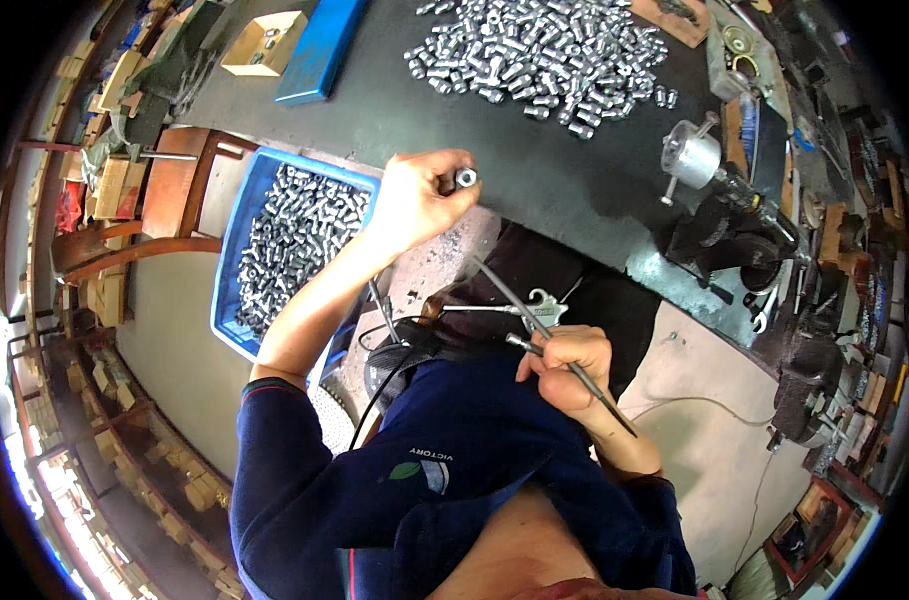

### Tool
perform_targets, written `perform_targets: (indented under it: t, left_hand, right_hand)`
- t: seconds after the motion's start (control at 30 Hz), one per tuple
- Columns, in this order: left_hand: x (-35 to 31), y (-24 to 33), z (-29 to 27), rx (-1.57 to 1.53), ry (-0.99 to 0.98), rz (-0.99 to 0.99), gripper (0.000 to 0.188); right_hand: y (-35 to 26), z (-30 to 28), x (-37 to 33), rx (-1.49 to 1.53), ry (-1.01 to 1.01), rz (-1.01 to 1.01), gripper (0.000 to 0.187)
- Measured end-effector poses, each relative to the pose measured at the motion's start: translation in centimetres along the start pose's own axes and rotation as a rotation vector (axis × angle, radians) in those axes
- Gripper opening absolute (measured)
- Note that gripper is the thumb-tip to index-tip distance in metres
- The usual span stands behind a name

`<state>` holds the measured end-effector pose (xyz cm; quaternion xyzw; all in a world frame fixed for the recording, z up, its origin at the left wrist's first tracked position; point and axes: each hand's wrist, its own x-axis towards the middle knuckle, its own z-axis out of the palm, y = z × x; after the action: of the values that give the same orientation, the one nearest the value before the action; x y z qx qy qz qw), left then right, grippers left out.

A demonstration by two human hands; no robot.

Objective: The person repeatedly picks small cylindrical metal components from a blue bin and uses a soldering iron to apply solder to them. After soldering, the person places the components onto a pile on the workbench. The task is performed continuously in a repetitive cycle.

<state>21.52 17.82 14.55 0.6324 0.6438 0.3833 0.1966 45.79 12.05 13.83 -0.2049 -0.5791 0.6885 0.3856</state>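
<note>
My left hand [425, 200] is closed around a small silver metal fitting [465, 178], held just over the near edge of the dark worktable [375, 125]; the fitting's round open end faces up. My right hand [573, 365], lower and nearer my body, grips a long thin grey metal rod [505, 282] that slants from upper left to lower right. A shorter piece with a bright metal tip [520, 343] also sticks out from the fingers of that hand; its other end is hidden. Behind the rod, over my dark-clothed lap, lies a silver tool with a hooked end [547, 308].
A blue bin [218, 290] full of metal fittings stands beside my left arm, next to a wooden chair [175, 195]. A large pile of shiny fittings [545, 55] covers the table's far side. A blue box [318, 55] and a shallow wooden box [265, 45] lie farther left. At right are a round metal fixture [691, 155] and a vise [725, 235].
</note>
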Motion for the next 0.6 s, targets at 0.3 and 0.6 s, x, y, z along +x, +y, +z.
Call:
perform_targets:
  t: [0.3,0.6]
  left_hand:
    - [10.0,-0.9,7.2,-0.525,-0.298,-0.074,0.018]
    - [6.6,-2.9,-0.8,-0.716,-0.081,-0.052,0.032]
  right_hand:
    - [0.2,0.2,-0.5,0.011,0.004,0.016,0.022]
    - [0.3,0.5,-0.4,-0.078,0.100,0.032,0.021]
